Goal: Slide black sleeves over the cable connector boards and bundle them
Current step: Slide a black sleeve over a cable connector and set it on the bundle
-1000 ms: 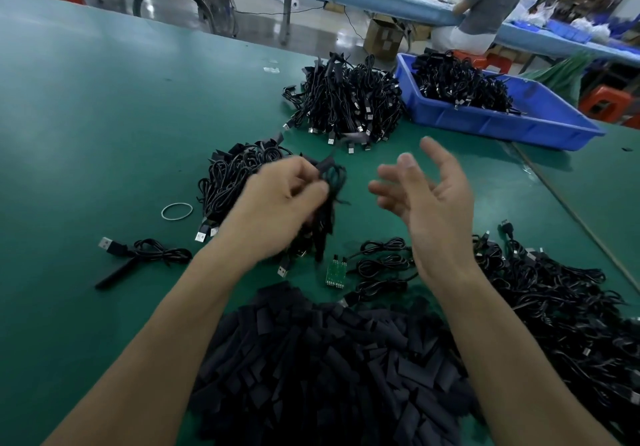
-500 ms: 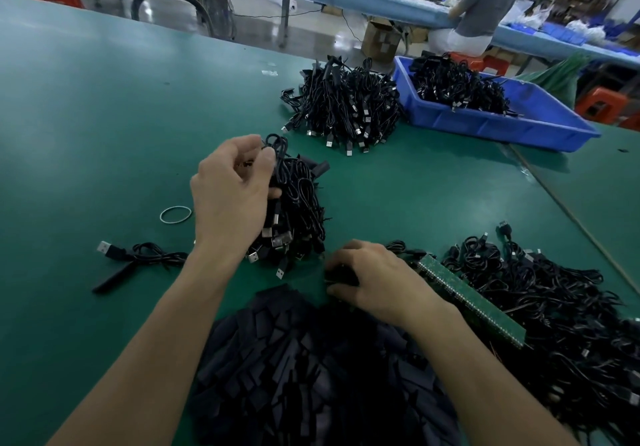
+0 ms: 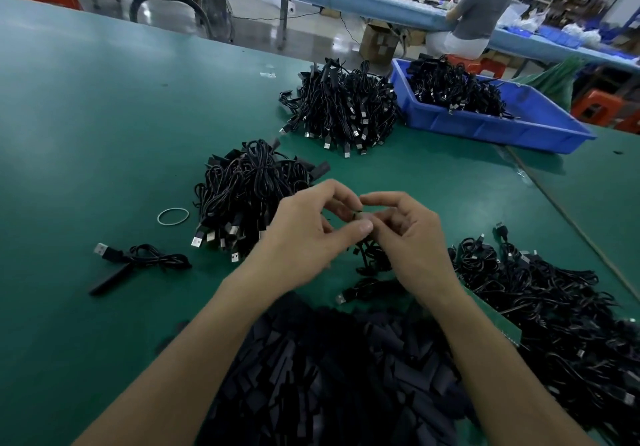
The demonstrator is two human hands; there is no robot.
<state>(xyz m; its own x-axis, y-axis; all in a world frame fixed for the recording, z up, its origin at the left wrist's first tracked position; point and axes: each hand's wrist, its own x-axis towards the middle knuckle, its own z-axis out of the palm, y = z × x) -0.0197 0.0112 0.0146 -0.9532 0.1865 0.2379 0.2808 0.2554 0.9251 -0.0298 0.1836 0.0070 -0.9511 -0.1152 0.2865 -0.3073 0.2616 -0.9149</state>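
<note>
My left hand (image 3: 304, 234) and my right hand (image 3: 408, 241) meet above the green table (image 3: 104, 116), fingertips together, pinching a small dark piece (image 3: 358, 215); I cannot tell whether it is a sleeve or a board. From that spot a coiled black cable (image 3: 372, 258) hangs down below my right hand. A heap of black sleeves (image 3: 329, 376) lies between my forearms. To the left of my hands sits a pile of finished cables (image 3: 246, 196). Loose cables (image 3: 554, 307) are heaped at the right, over a green board strip (image 3: 498, 321).
A rubber band (image 3: 173, 217) and a single sleeved cable (image 3: 138, 258) lie at the left. Farther back are another cable pile (image 3: 343, 106) and a blue bin (image 3: 485, 127) with cables. A seated person (image 3: 474, 12) works at the far bench.
My left hand let go of the cable bundle, which now lies on the table. My right hand rose from the sleeve heap with a cable, and both hands came together in the middle.
</note>
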